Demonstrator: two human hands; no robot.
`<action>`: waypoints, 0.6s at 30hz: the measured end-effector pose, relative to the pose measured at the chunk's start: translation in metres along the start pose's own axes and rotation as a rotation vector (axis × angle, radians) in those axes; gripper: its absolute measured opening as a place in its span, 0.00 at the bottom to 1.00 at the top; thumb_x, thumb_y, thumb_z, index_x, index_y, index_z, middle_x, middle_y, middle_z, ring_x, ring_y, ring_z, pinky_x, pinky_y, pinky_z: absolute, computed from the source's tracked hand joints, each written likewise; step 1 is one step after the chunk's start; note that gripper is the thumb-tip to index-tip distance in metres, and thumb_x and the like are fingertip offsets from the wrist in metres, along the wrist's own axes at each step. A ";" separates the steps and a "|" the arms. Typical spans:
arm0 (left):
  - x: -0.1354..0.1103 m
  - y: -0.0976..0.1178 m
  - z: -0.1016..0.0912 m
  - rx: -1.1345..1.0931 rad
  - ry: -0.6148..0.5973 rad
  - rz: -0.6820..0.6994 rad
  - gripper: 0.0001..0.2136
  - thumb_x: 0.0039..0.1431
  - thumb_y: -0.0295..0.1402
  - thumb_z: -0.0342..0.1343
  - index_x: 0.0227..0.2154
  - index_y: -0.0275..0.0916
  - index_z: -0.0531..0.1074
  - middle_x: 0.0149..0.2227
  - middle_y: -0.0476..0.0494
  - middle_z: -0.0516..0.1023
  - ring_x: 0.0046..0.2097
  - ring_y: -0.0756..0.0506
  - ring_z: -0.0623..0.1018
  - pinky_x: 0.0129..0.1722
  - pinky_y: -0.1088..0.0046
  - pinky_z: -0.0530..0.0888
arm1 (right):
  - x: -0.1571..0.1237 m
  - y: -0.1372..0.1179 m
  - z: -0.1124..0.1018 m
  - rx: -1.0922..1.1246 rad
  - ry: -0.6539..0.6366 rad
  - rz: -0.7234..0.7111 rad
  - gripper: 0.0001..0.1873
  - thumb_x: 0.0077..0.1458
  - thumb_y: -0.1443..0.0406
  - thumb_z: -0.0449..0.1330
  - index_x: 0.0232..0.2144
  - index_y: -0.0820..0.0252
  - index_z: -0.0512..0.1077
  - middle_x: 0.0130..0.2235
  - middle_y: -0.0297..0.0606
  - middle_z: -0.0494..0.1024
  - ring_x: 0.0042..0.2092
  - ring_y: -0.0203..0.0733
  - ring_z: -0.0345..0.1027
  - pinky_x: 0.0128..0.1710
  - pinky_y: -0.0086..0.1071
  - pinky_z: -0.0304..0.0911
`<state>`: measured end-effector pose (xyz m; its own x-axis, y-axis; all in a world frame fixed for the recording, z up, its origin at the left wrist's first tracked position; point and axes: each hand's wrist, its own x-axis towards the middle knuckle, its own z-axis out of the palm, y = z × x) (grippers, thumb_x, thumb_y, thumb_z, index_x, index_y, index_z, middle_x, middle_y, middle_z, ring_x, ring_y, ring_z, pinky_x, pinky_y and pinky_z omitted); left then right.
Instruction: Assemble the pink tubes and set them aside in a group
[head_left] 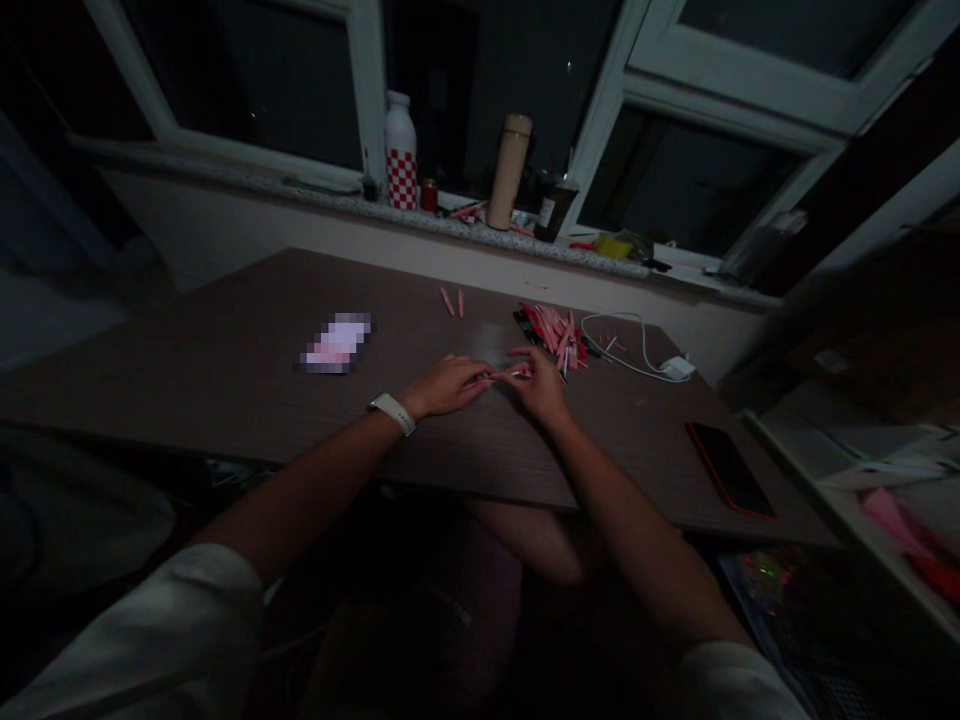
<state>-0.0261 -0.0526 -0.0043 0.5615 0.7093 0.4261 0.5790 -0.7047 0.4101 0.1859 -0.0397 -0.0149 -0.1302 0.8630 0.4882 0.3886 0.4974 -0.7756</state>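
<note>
Pinching slim pink piece in fingertips of left hand and right hand, over worktop; axis running roughly side to side. Note pile of pen-like pieces just beyond right hand.

The pen pile lies on the table, left of the charger.

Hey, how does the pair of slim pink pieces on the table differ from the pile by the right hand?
The pair has just two pieces; the pile has many. The pair lies apart, nearly side by side, while the pile is jumbled and overlapping. The pair looks pink; the pile mixes pink with red, black and white. Both lie on the table and include slim pink pieces.
</note>
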 end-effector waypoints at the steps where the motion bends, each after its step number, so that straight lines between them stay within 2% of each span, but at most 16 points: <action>1: 0.000 0.000 0.000 0.001 0.014 0.005 0.14 0.67 0.42 0.52 0.47 0.44 0.77 0.38 0.44 0.80 0.43 0.42 0.77 0.49 0.65 0.69 | 0.000 0.000 0.000 -0.001 0.002 -0.007 0.26 0.47 0.51 0.71 0.43 0.58 0.72 0.31 0.36 0.81 0.34 0.44 0.76 0.38 0.36 0.68; 6: 0.001 -0.003 -0.001 0.038 0.088 -0.031 0.13 0.67 0.41 0.51 0.46 0.43 0.77 0.38 0.44 0.80 0.41 0.42 0.77 0.44 0.67 0.68 | 0.005 0.006 -0.003 -0.028 0.020 -0.039 0.24 0.52 0.49 0.66 0.43 0.57 0.68 0.31 0.34 0.76 0.35 0.42 0.72 0.40 0.36 0.67; 9: 0.001 -0.005 -0.003 0.056 0.120 -0.072 0.13 0.67 0.41 0.50 0.46 0.42 0.76 0.38 0.43 0.79 0.41 0.42 0.76 0.44 0.66 0.68 | 0.007 0.011 -0.006 -0.114 0.007 -0.051 0.20 0.57 0.51 0.62 0.44 0.57 0.65 0.36 0.37 0.74 0.37 0.43 0.70 0.41 0.36 0.66; 14: 0.002 -0.005 -0.006 0.058 0.199 -0.075 0.14 0.68 0.40 0.48 0.45 0.40 0.77 0.36 0.43 0.78 0.39 0.42 0.74 0.42 0.66 0.68 | 0.008 0.015 -0.010 -0.225 -0.108 -0.134 0.09 0.66 0.58 0.51 0.40 0.57 0.63 0.40 0.42 0.73 0.41 0.45 0.68 0.44 0.37 0.63; 18: 0.001 -0.004 -0.008 0.075 0.208 -0.060 0.15 0.69 0.41 0.47 0.45 0.39 0.76 0.37 0.42 0.78 0.40 0.43 0.74 0.42 0.67 0.68 | 0.008 0.014 -0.012 -0.300 -0.176 -0.205 0.09 0.67 0.61 0.48 0.35 0.56 0.63 0.36 0.42 0.72 0.41 0.47 0.66 0.44 0.37 0.61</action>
<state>-0.0320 -0.0493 0.0011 0.3956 0.7258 0.5628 0.6541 -0.6528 0.3821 0.2008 -0.0269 -0.0171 -0.3765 0.7636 0.5246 0.5841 0.6352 -0.5054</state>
